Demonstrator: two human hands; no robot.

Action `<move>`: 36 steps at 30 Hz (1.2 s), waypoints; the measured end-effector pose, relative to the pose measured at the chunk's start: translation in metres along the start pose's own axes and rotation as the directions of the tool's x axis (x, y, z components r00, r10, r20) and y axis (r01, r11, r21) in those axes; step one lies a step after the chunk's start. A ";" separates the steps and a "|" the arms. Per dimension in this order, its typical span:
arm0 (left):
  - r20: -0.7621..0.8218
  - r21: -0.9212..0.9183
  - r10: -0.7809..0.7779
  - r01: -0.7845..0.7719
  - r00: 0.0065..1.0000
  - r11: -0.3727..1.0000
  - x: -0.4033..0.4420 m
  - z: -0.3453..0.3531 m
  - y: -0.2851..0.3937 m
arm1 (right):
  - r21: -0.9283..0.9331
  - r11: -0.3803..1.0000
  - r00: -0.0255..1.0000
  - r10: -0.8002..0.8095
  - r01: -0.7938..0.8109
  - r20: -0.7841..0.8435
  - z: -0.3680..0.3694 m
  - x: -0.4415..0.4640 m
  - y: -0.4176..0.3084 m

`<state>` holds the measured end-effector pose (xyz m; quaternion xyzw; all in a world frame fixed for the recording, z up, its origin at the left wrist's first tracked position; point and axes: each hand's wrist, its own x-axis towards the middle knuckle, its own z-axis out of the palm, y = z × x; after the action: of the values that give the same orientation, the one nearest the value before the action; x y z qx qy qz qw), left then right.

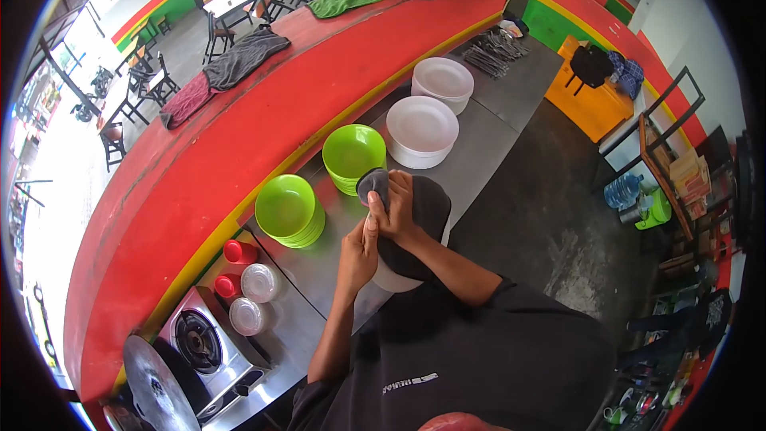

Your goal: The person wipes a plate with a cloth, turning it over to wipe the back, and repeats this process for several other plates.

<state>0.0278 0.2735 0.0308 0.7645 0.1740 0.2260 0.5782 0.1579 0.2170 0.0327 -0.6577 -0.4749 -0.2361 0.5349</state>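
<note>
My right hand [395, 206] is closed around a bunched dark grey cloth [427, 203], part of which sticks out above the fingers. Pressed against it from below, my left hand [357, 254] is closed at the cloth too; its fingers are mostly hidden. Under the cloth, close to my chest, a white bowl or stack of bowls [392, 278] shows only at its lower side. Just beyond my hands stands a stack of green bowls [353, 152], with a second green stack [289, 206] to its left.
Two stacks of white bowls [423, 126] and a pile of cutlery [495, 52] stand farther along the metal counter [515, 104]. To the left are red-lidded containers [239, 252], clear lidded tubs [260, 282] and a gas stove [199, 343]. A red ledge [263, 104] borders the counter.
</note>
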 end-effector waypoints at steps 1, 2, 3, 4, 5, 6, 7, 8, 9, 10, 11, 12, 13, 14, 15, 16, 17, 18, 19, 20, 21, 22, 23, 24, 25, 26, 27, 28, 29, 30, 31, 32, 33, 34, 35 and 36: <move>-0.028 -0.001 -0.031 0.031 0.999 1.000 0.000 -0.001 0.008 | -0.029 1.000 1.000 0.000 -0.001 -0.011 0.001 0.001 0.009; -0.057 -0.003 -0.064 0.064 0.996 0.998 -0.002 -0.003 0.018 | -0.051 0.998 0.998 0.043 -0.045 -0.037 0.000 0.003 0.019; -0.089 -0.007 -0.097 0.097 0.991 0.995 -0.003 -0.004 0.026 | -0.070 0.994 0.995 0.084 -0.088 -0.062 -0.003 0.007 0.028; -0.142 -0.012 -0.078 0.077 0.987 0.997 -0.002 -0.005 0.026 | -0.085 0.988 0.989 0.125 -0.132 -0.083 -0.005 0.006 0.034; -0.197 -0.016 -0.061 0.059 0.978 0.998 -0.002 -0.007 0.026 | -0.142 0.974 0.983 0.170 -0.179 -0.071 -0.005 0.001 0.039; -0.254 -0.018 -0.045 0.042 0.966 0.999 -0.002 -0.009 0.025 | -0.208 0.967 0.989 0.150 -0.149 -0.009 -0.007 -0.005 0.040; -0.318 -0.072 -0.045 0.023 0.947 0.997 0.000 -0.007 0.019 | -0.270 0.957 0.990 0.129 -0.110 0.053 -0.008 -0.012 0.040; -0.349 -0.076 -0.057 0.032 0.935 0.997 0.001 -0.009 0.017 | -0.329 0.942 0.987 0.109 -0.065 0.117 -0.010 -0.022 0.041; -0.380 -0.081 -0.068 0.040 0.923 0.996 0.002 -0.012 0.014 | -0.385 0.917 0.942 0.215 -0.104 0.258 -0.008 -0.043 0.043; -0.410 -0.088 -0.079 0.047 0.909 0.995 0.002 -0.014 0.013 | -0.353 0.932 0.913 0.212 -0.081 0.349 -0.011 -0.054 0.035; -0.421 -0.086 -0.077 0.045 0.904 0.995 0.002 -0.016 0.014 | -0.321 0.945 0.877 0.203 -0.060 0.436 -0.013 -0.066 0.027; -0.430 -0.084 -0.075 0.042 0.900 0.996 0.002 -0.016 0.015 | -0.272 0.961 0.850 0.185 -0.052 0.493 -0.010 -0.085 0.019; -0.436 -0.083 -0.074 0.041 0.897 0.996 0.003 -0.017 0.015 | -0.223 0.974 0.821 0.166 -0.048 0.547 -0.007 -0.101 0.013; -0.441 -0.092 -0.095 0.060 0.893 0.994 0.005 -0.018 0.014 | -0.107 0.992 0.796 0.118 -0.067 0.594 -0.008 -0.104 0.003; -0.443 -0.102 -0.120 0.084 0.888 0.991 0.006 -0.019 0.010 | 0.009 0.995 0.769 0.068 -0.095 0.635 -0.012 -0.102 -0.013; -0.443 -0.112 -0.150 0.111 0.884 0.988 0.005 -0.019 0.006 | 0.122 0.984 0.741 0.017 -0.133 0.671 -0.016 -0.099 -0.026; -0.434 -0.135 -0.122 0.070 0.893 0.988 0.006 -0.016 0.001 | 0.189 0.970 0.733 -0.016 -0.154 0.680 -0.017 -0.096 -0.034; -0.424 -0.156 -0.093 0.028 0.901 0.987 0.009 -0.013 -0.005 | 0.257 0.950 0.728 -0.050 -0.177 0.684 -0.018 -0.090 -0.041; -0.415 -0.177 -0.060 -0.016 0.908 0.984 0.011 -0.011 -0.010 | 0.324 0.926 0.725 -0.085 -0.196 0.684 -0.015 -0.085 -0.043; -0.389 -0.217 -0.111 0.027 0.914 0.976 0.010 -0.009 -0.012 | 0.315 0.928 0.765 -0.052 -0.201 0.642 -0.011 -0.081 -0.043; -0.362 -0.254 -0.161 0.069 0.918 0.965 0.008 -0.008 -0.013 | 0.307 0.929 0.801 -0.019 -0.207 0.598 -0.005 -0.077 -0.041; -0.335 -0.290 -0.210 0.112 0.919 0.950 0.006 -0.006 -0.013 | 0.301 0.930 0.834 0.012 -0.212 0.551 -0.002 -0.070 -0.039; -0.307 -0.333 -0.217 0.109 0.927 0.937 0.004 -0.004 -0.012 | 0.291 0.939 0.856 0.008 -0.185 0.517 -0.002 -0.062 -0.038; -0.280 -0.374 -0.220 0.105 0.935 0.921 0.003 0.000 -0.011 | 0.281 0.947 0.877 0.002 -0.156 0.481 -0.003 -0.051 -0.039; -0.252 -0.414 -0.221 0.101 0.942 0.905 0.001 0.002 -0.009 | 0.270 0.954 0.897 -0.006 -0.127 0.443 -0.002 -0.040 -0.037; -0.221 -0.391 -0.222 0.122 0.950 0.912 -0.004 0.000 -0.015 | 0.212 0.972 0.924 0.015 -0.104 0.383 0.000 -0.031 -0.032; -0.190 -0.366 -0.223 0.142 0.956 0.920 -0.008 -0.002 -0.021 | 0.152 0.984 0.946 0.034 -0.087 0.322 0.002 -0.024 -0.027; -0.229 -0.319 -0.182 0.103 0.956 0.942 -0.011 0.002 -0.017 | 0.091 0.993 0.964 0.048 -0.074 0.262 0.004 -0.017 -0.021; -0.266 -0.270 -0.138 0.063 0.954 0.961 -0.013 0.010 -0.011 | 0.003 0.998 0.959 0.058 -0.062 0.278 0.005 -0.014 -0.010; -0.298 -0.217 -0.090 0.024 0.950 0.976 -0.014 0.013 -0.007 | -0.084 0.995 0.954 0.070 -0.047 0.291 0.005 -0.015 0.007; -0.277 -0.230 -0.160 0.096 0.947 0.968 -0.018 0.009 -0.010 | -0.171 0.985 0.949 0.081 -0.030 0.303 0.001 -0.010 0.018; -0.291 -0.210 -0.156 0.096 0.944 0.973 -0.019 0.007 -0.011 | -0.184 0.982 0.965 0.075 -0.029 0.252 -0.003 -0.005 0.027; -0.305 -0.191 -0.153 0.096 0.940 0.977 -0.020 0.005 -0.006 | -0.197 0.980 0.977 0.068 -0.027 0.202 -0.008 0.003 0.032; -0.320 -0.174 -0.149 0.097 0.936 0.980 -0.021 0.003 -0.003 | -0.210 0.977 0.986 0.058 -0.025 0.153 -0.014 0.008 0.038; -0.303 -0.164 -0.174 0.128 0.937 0.978 -0.023 -0.002 -0.004 | -0.145 0.967 0.951 0.237 -0.210 0.199 -0.021 0.010 0.047; -0.286 -0.155 -0.197 0.157 0.938 0.975 -0.024 -0.010 -0.006 | -0.090 0.916 0.880 0.401 -0.391 0.254 -0.027 0.009 0.060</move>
<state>0.0026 0.2702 0.0240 0.6634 0.3126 0.2969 0.6116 0.2196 0.1963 0.0198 -0.7761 -0.3941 -0.0395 0.4908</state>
